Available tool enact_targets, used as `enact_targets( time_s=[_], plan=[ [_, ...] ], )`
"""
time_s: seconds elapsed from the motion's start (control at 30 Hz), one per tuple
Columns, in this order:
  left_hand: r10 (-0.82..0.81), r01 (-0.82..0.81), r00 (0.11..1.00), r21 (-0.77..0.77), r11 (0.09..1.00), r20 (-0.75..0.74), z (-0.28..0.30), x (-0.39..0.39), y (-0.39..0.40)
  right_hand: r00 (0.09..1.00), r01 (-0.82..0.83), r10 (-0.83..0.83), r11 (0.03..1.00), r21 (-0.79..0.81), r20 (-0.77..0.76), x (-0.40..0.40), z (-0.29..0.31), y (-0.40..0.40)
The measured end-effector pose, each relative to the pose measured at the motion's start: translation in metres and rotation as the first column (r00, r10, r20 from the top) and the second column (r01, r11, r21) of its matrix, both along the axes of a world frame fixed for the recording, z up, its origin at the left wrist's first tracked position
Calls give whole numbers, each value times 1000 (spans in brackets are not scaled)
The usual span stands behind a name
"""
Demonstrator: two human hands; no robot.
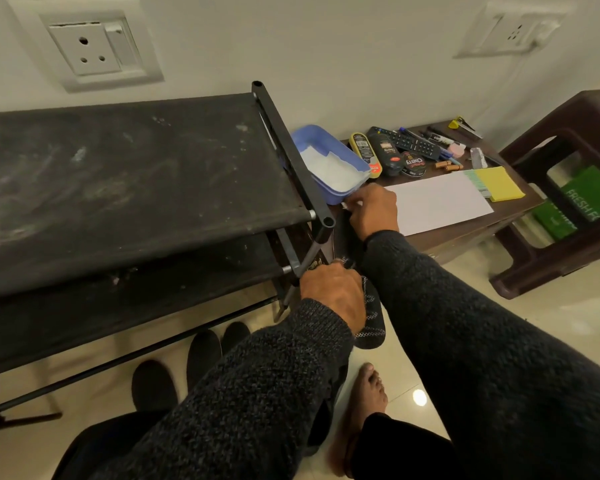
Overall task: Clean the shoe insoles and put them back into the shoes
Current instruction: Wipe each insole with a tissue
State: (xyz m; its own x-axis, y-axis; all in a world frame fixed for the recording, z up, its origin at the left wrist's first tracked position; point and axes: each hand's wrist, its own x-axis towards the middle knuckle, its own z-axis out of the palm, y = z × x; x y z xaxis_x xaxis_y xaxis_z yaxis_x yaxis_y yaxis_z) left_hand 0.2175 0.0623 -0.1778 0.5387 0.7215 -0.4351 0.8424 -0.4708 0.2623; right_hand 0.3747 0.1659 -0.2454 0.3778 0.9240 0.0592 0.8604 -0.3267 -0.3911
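**A:** What have you got in each hand?

**B:** My left hand point(331, 292) has its grip curled round the insole point(371, 317), the dark one with the pale lattice pattern. I hold it low, just beside the corner post of the shoe rack point(136, 174), heel end hanging toward the floor, so the face I mean to wipe is turned up to me.

**A:** And the right?

**B:** My right hand point(373, 213) is up at the near edge of the counter point(465, 237), fingers bunched on something small and white, a scrap of tissue by the look of it. The grip is narrow, a pinch. It sits just beside the blue tub point(329, 161), which has more white paper in it, so I judge I am fetching a wipe from there.

**A:** Why work so close to the counter?

**B:** Everything I need lies there: the tub, the polish tins point(388, 155) behind it, a white sheet point(437, 200) laid flat, likely as a clean spot to rest an insole.

**A:** Where are the shoes?

**B:** Dark rounded toes point(203, 351) show on the floor under the rack, near my bare foot point(368, 403). Whether those are the pair this insole came from, I cannot tell.

**A:** How far along, would you say?

**B:** Early, I think. The insole is out and in hand, not yet back in any shoe.
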Motion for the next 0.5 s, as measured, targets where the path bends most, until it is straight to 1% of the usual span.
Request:
enact_targets(
  time_s=[0.1,0.17,0.2,0.23,0.3,0.4,0.43,0.5],
  plan=[
    [-11,11,1000,-7,1000,-19,2,-1,0,994,99,-97,994,52,-48,-4,1,4],
    [-13,13,1000,-5,1000,-12,0,-3,-1,993,110,-107,993,49,-58,-9,1,2],
    [-11,11,1000,0,1000,-3,0,-4,-1,995,90,-89,996,29,-42,-13,1,-2],
    [-8,8,1000,7,1000,10,-1,-5,0,999,47,-46,999,16,-14,-18,1,-8],
    [-5,4,1000,24,1000,27,-1,-6,0,995,-90,88,995,31,38,-26,0,-27],
    [-7,6,1000,40,999,23,-1,-4,-1,955,-287,284,957,34,84,-30,-2,-59],
    [-8,7,1000,43,999,21,-2,-4,-1,946,-316,313,948,23,89,-28,-3,-63],
    [-4,3,1000,39,999,23,-3,-4,-1,943,-324,319,945,47,90,-23,-5,-60]
  ],
)
